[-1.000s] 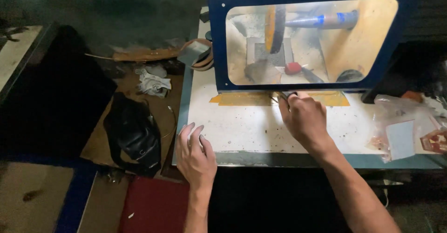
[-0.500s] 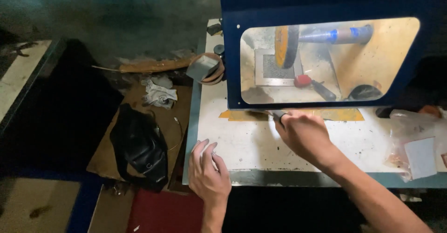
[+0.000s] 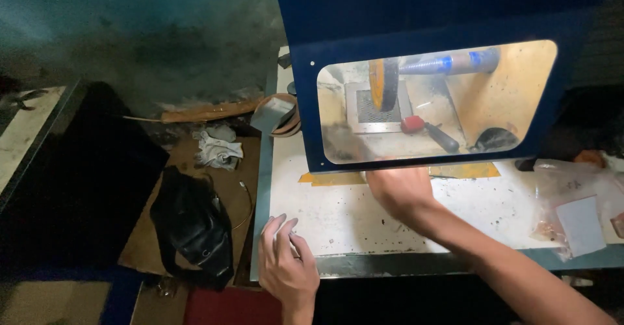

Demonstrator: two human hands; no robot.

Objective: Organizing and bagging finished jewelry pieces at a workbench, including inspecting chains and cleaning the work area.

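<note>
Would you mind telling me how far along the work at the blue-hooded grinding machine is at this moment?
Set up: the blue hood with its window is down over the grinding wheel. In hand: the right hand reaches under the hood's lower edge, its fingertips hidden, so what it holds cannot be told; the left hand rests flat on the white table near its front edge. Left: the hand has not yet come out from under the hood.

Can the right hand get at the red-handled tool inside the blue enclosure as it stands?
Probably not directly. The right hand sits at the lower edge of the blue hood, and its clear window stands between hand and the red-handled tool.
</note>
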